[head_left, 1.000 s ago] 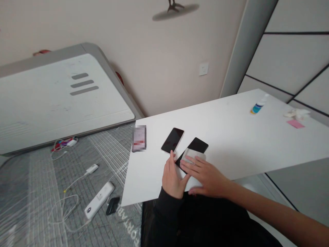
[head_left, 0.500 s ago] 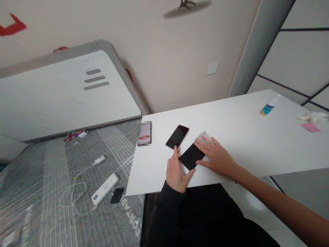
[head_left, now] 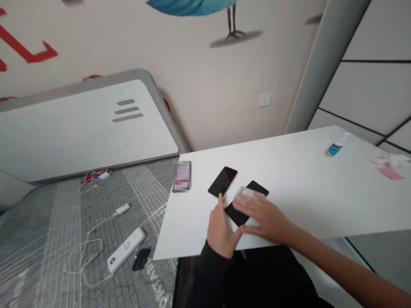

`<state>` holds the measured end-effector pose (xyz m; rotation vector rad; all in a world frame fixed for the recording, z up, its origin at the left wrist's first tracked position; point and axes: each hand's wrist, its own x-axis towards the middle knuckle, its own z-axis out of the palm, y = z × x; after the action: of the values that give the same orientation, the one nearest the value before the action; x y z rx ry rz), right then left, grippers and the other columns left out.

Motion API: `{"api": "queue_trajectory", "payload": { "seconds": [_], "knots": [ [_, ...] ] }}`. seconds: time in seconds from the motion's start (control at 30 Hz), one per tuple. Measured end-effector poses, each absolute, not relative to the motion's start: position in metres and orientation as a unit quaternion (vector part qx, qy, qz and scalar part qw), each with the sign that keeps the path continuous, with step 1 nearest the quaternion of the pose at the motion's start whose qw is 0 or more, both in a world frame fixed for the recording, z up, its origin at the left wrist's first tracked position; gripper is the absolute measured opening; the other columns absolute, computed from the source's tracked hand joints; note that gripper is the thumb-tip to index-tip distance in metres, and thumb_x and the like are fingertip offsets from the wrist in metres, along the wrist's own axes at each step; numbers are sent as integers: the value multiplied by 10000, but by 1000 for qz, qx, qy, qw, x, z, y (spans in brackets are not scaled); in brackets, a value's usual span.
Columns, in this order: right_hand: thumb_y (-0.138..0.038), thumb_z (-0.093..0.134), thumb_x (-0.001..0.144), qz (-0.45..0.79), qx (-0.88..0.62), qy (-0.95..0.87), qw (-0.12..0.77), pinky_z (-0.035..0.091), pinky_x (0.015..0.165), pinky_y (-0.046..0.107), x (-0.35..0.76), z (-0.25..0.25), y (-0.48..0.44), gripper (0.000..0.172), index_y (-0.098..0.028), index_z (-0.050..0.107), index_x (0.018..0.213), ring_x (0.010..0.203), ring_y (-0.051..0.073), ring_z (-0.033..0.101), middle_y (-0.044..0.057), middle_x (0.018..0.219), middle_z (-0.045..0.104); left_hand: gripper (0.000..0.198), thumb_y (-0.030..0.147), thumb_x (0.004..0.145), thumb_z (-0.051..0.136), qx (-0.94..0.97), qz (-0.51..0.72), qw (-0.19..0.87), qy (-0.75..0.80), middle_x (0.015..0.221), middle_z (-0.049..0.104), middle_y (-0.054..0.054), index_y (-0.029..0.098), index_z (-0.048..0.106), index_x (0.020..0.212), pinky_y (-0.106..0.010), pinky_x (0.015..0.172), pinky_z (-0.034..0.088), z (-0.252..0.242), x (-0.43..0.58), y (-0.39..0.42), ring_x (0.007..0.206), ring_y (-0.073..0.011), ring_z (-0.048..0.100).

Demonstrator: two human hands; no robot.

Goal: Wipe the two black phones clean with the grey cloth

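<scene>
A black smartphone (head_left: pixel 236 212) lies flat and slanted on the white table (head_left: pixel 289 167). My right hand (head_left: pixel 261 214) presses a pale grey cloth (head_left: pixel 249 192) down onto the middle of its dark face, fingers stretched over the cloth. At the near-left end, my left hand (head_left: pixel 221 231) braces the phone, index finger along one side and thumb by the near corner. The hands nearly touch at that corner. Just beyond my left index finger rests another smartphone (head_left: pixel 223 182), dark screen up with a light rim.
A blurred-out flat item (head_left: pixel 182 176) lies at the table's left edge. Far right are a spray bottle (head_left: pixel 335 148), a pink slip (head_left: pixel 390 173) and crumpled white tissue (head_left: pixel 393 161). On the bed to the left lie a white power bank (head_left: pixel 126 250), cables and a small black object (head_left: pixel 141 259).
My right hand has slid the cloth left and nearer along the phone, uncovering its far end. My left hand keeps its place at the near end. The camera has tilted up slightly.
</scene>
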<state>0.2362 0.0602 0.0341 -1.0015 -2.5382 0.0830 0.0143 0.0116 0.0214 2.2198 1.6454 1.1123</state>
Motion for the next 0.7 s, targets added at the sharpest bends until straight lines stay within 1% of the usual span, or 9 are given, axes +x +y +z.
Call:
{"api": "queue_trajectory", "payload": {
  "seconds": [0.1, 0.17, 0.23, 0.3, 0.37, 0.47, 0.53, 0.63, 0.7],
  "knots": [
    [-594, 511, 1089, 33, -393, -896, 203, 372, 1246, 704, 243, 37, 62, 709, -156, 475, 1645, 1518, 400, 536, 222, 1612, 581, 1345, 260, 778, 950, 743, 370, 94, 550, 1533, 603, -216, 241, 23, 1753, -545, 1068, 593, 22, 16, 12, 1295, -374, 679],
    [-682, 579, 1030, 55, -360, -913, 187, 371, 1283, 624, 246, 37, 57, 781, -215, 481, 1649, 1549, 359, 506, 156, 1636, 577, 1329, 265, 793, 943, 739, 370, 103, 554, 1542, 594, -218, 245, 24, 1752, -560, 1090, 576, 22, 17, 13, 1315, -380, 665],
    [-706, 594, 1013, 76, -330, -924, 175, 374, 1303, 541, 251, 39, 51, 741, -308, 506, 1631, 1536, 297, 530, 68, 1627, 603, 1319, 284, 798, 945, 736, 367, 112, 558, 1545, 591, -217, 243, 35, 1751, -567, 1106, 562, 22, 18, 13, 1328, -383, 655],
    [-591, 508, 1092, 77, -354, -914, 181, 341, 1305, 609, 257, 40, 47, 636, -292, 471, 1653, 1535, 312, 531, 101, 1635, 589, 1348, 296, 770, 970, 733, 364, 120, 562, 1536, 599, -210, 239, 47, 1751, -564, 1107, 561, 23, 18, 13, 1317, -386, 657],
    [-513, 441, 1128, 70, -385, -901, 190, 309, 1286, 706, 263, 41, 46, 634, -220, 402, 1690, 1567, 365, 482, 175, 1660, 540, 1389, 304, 731, 1002, 732, 360, 125, 564, 1531, 607, -203, 240, 59, 1751, -559, 1099, 567, 24, 19, 13, 1302, -390, 662],
    [-674, 567, 1040, 82, -340, -920, 174, 347, 1308, 602, 267, 41, 45, 765, -282, 424, 1681, 1574, 329, 477, 99, 1661, 557, 1366, 284, 747, 993, 732, 360, 124, 565, 1543, 598, -206, 246, 66, 1750, -551, 1096, 570, 25, 19, 13, 1327, -390, 651],
    [-675, 570, 1039, 87, -321, -928, 167, 356, 1314, 562, 269, 42, 46, 719, -346, 442, 1665, 1545, 289, 520, 38, 1635, 594, 1371, 275, 745, 998, 732, 360, 123, 565, 1552, 591, -206, 252, 66, 1749, -549, 1104, 564, 25, 19, 12, 1336, -390, 646],
    [-524, 473, 1118, 72, -365, -911, 180, 287, 1303, 703, 275, 44, 49, 668, -267, 335, 1718, 1570, 350, 479, 130, 1660, 549, 1425, 282, 693, 1037, 731, 358, 124, 567, 1552, 596, -196, 263, 78, 1748, -549, 1107, 561, 26, 20, 12, 1319, -391, 652],
    [-604, 549, 1071, 75, -349, -917, 176, 308, 1311, 662, 279, 44, 48, 765, -269, 327, 1722, 1582, 353, 461, 123, 1673, 535, 1432, 282, 688, 1043, 729, 358, 124, 570, 1544, 604, -196, 265, 79, 1747, -542, 1096, 568, 26, 20, 12, 1311, -387, 657]
  ]
}}
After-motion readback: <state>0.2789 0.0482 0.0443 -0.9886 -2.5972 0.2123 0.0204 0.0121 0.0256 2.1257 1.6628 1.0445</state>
